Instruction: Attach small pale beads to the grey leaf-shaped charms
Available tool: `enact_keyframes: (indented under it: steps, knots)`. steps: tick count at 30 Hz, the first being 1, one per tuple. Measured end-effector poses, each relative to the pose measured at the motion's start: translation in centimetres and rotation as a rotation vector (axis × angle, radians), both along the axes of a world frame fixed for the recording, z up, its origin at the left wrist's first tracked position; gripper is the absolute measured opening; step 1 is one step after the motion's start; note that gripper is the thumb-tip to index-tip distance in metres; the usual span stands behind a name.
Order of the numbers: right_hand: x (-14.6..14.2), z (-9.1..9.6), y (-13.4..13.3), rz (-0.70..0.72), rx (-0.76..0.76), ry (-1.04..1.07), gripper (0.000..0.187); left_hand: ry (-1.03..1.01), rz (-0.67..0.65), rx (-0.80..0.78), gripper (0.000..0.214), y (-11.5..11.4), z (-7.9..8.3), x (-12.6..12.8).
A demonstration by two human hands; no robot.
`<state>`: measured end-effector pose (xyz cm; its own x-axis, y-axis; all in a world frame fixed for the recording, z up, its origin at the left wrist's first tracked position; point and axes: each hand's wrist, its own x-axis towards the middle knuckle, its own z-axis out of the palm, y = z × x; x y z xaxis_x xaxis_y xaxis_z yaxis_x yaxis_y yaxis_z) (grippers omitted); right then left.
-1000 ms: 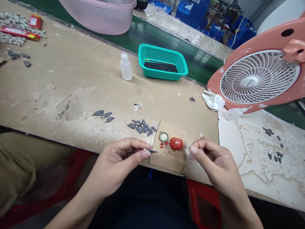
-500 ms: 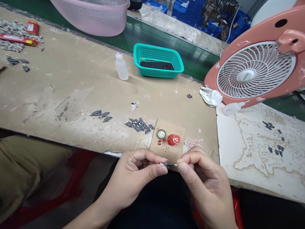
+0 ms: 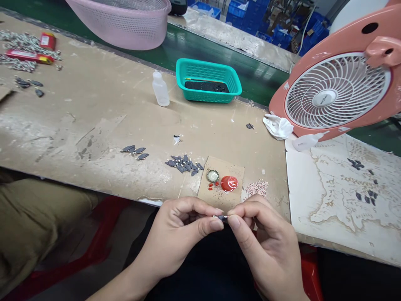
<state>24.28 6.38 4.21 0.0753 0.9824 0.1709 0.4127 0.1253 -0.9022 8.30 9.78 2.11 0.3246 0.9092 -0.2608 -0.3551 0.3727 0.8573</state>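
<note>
Dark grey and slim, a small leaf-shaped piece (image 3: 221, 218) lay between my hands, just off the bench's near edge, its long axis running crosswise, nearly level, one end toward each hand. The fingers of my left hand (image 3: 184, 236) gripped its left part, where a pale tip showed; those of my right hand (image 3: 266, 238) were pinched on a pale bit (image 3: 226, 216) at its right end, too small to make out. Beyond, on the bench (image 3: 106, 100), a cardboard sheet (image 3: 225, 200) carried a red blob (image 3: 229, 183) and a bottle cap (image 3: 213, 176), with pinkish beads (image 3: 258, 188) just beside it on the right. Similar dark pieces (image 3: 184, 164) lay heaped to the left, pointing every way. Farther off stood a translucent bottle (image 3: 161, 90), a teal basket (image 3: 209, 97) holding a phone (image 3: 202, 86), and a salmon-coloured fan (image 3: 326, 98).
</note>
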Motion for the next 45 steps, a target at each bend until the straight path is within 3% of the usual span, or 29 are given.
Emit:
enact_keyframes:
  steps: [26, 34, 45]
  knots:
    - [0.2, -0.6, -0.3, -0.005, 0.048, 0.001, 0.011, 0.085, 0.056, 0.081, 0.026, -0.5, -0.1, 0.4]
    - [-0.1, -0.7, -0.5, 0.005, 0.110, -0.038, 0.011, 0.166, 0.121, 0.231, 0.025, -1.1, -0.3, 0.5]
    - [0.9, -2.0, -1.2, 0.107, 0.082, 0.037, 0.012, 0.268, 0.065, 0.552, 0.028, -0.7, -1.2, 0.2]
